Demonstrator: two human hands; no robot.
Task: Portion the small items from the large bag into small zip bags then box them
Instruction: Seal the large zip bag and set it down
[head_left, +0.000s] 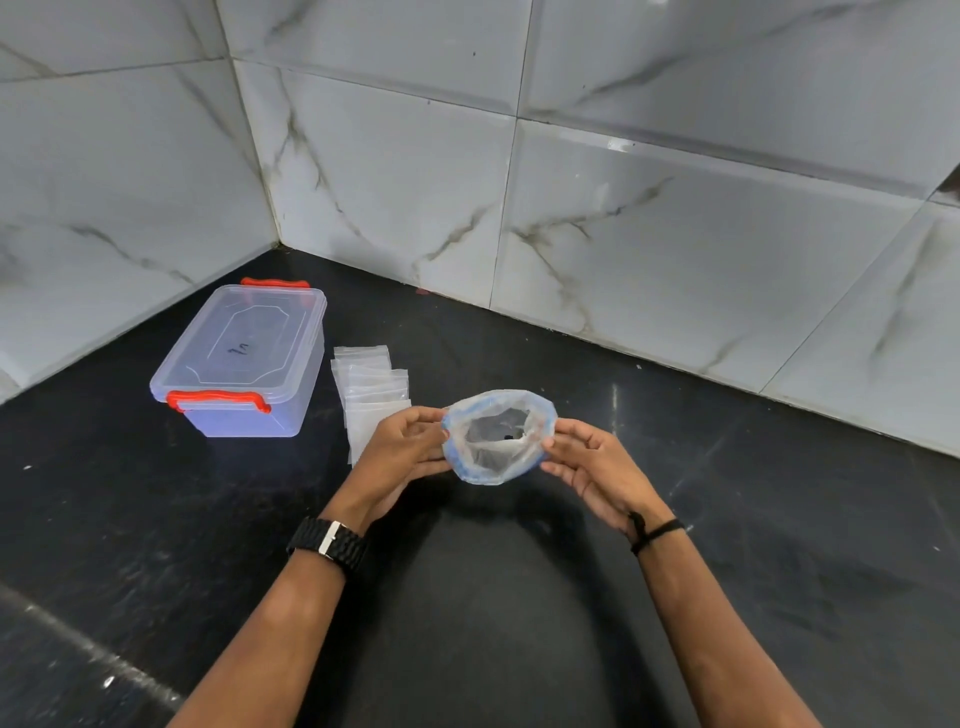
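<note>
My left hand (410, 441) and right hand (587, 460) pinch opposite rims of large clear blue-edged plastic bag (498, 436), mouth spread for reaching small dark items (511, 434).

Small dark items (511, 435) inside the clear blue-rimmed plastic bag (498, 439) too small to identify, lower stack of clear small zip bags (371, 400) hidden behind the left hand (402, 452), handwritten mark on the clear box lid (239, 349) illegible

You are looking at what seems a home kitchen corner: a dark polished stone surface (675, 467) runs into two walls clad in large glossy marble-look tiles (649, 218), meeting at a grouted corner. A clear plastic storage box (239, 364) with orange latches sits near that corner.
</note>
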